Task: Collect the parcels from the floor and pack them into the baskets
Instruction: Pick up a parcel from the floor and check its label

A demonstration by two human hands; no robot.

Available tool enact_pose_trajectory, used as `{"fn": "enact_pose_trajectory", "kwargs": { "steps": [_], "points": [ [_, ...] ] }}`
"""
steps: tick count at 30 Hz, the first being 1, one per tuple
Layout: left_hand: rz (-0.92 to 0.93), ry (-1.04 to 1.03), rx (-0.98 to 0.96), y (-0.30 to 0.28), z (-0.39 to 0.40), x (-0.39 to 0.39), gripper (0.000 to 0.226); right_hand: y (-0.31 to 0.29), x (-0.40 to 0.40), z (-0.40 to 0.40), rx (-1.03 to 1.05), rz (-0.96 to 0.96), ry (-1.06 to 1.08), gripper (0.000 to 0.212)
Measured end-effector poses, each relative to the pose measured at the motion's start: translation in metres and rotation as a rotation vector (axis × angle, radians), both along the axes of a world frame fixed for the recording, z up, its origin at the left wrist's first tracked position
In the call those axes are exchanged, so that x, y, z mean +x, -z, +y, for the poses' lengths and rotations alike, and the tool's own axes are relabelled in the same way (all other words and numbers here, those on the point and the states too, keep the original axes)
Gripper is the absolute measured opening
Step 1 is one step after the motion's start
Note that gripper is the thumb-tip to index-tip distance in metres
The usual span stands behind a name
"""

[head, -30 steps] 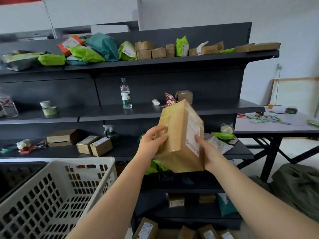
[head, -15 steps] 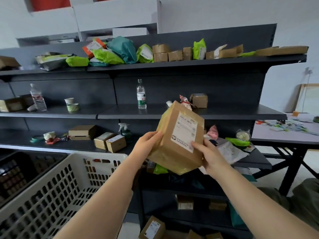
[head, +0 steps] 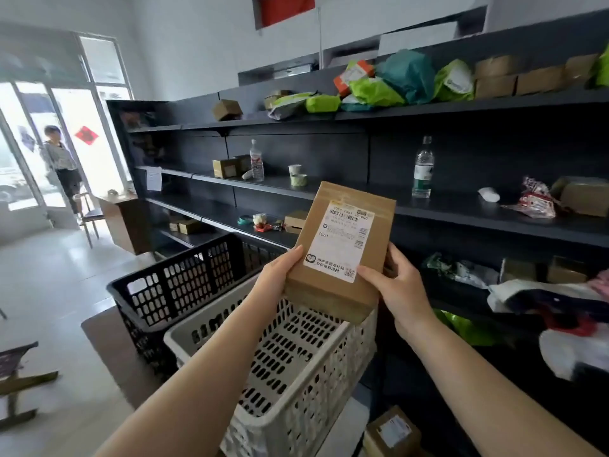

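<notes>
A brown cardboard parcel (head: pixel 342 249) with a white shipping label facing me is held up in both hands. My left hand (head: pixel 280 275) grips its lower left edge and my right hand (head: pixel 395 288) grips its lower right edge, thumb on the label's corner. The parcel hangs just above the far rim of a white plastic basket (head: pixel 296 364), which looks empty. A black plastic basket (head: pixel 184 285) stands directly behind the white one. Another brown parcel (head: pixel 392 433) lies on the floor at the bottom, right of the white basket.
Dark shelving (head: pixel 461 212) runs along the right, holding boxes, green mailer bags (head: pixel 375 90), two water bottles (head: pixel 423 166) and cups. A person (head: pixel 62 163) stands at the glass door at far left. A wooden desk (head: pixel 122 219) and chair sit near the door.
My view has swung left, bringing the black basket and the doorway into sight. The parcel has been turned label-up and has come over the white basket's far rim.
</notes>
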State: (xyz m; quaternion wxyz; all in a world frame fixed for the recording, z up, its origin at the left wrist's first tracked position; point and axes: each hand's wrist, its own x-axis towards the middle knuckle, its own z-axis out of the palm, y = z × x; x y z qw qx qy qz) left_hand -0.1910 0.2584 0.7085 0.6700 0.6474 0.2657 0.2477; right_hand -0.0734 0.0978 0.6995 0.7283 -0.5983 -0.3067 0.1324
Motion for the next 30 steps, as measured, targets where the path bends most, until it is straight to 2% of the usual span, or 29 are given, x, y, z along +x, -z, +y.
{"fn": "enact_pose_trajectory", "kwargs": {
  "steps": [3,6,8,13,18,27,30],
  "points": [
    [-0.001,-0.051,0.008,0.000,0.033,-0.031,0.040,0.002,-0.024,0.033,-0.019,-0.018,-0.026,0.064],
    [0.002,-0.027,-0.017,0.004,0.067,-0.051,0.063,0.005,-0.046,0.065,-0.037,-0.037,-0.012,0.060],
    [0.010,0.006,-0.002,0.006,0.091,-0.060,0.069,0.007,-0.059,0.087,-0.042,-0.028,0.020,0.057],
    [0.042,0.082,-0.014,0.013,0.153,-0.065,0.047,0.011,-0.084,0.147,-0.073,0.001,0.169,0.049],
    [0.031,0.209,0.019,0.022,0.200,-0.058,0.045,0.020,-0.090,0.193,-0.125,0.030,0.310,0.041],
    [0.186,0.307,0.250,0.051,0.235,0.008,0.040,0.064,-0.043,0.230,-0.278,0.127,0.486,0.031],
    [0.238,0.326,0.344,0.067,0.242,0.029,0.028,0.082,-0.022,0.244,-0.344,0.122,0.512,0.031]
  ]
}}
